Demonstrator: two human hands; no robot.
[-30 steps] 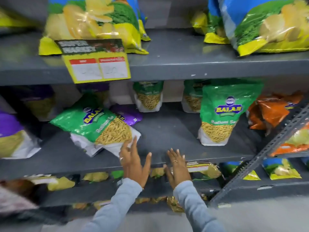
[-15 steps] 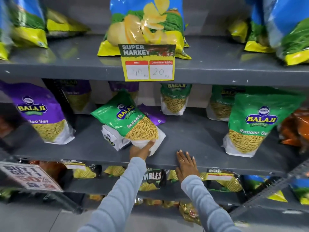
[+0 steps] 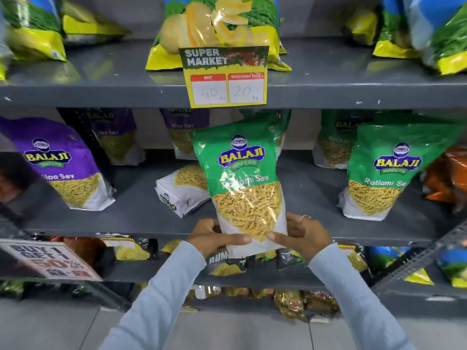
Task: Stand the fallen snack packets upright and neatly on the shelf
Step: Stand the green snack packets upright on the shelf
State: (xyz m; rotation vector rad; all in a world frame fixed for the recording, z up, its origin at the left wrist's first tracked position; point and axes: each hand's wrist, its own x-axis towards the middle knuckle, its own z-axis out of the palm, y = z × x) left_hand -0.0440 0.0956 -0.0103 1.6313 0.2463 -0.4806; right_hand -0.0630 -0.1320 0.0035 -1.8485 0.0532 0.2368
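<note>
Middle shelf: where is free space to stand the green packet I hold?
Bare shelf lies between the held packet and the right green packet. Left of it, a fallen packet crowds the spot. Both hands grip its base.

Grey metal middle shelf (image 3: 141,218): purple Aloo Sev packet (image 3: 63,165) upright at 9 o'clock; white-bottomed packet (image 3: 182,190) fallen on side near centre; green Ratlami Sev packet (image 3: 384,170) upright at 3 o'clock; orange packets (image 3: 449,178) far right. Upper shelf (image 3: 328,69): chips packet (image 3: 219,29) at 12 o'clock, price tag (image 3: 226,77) on front edge.
</note>
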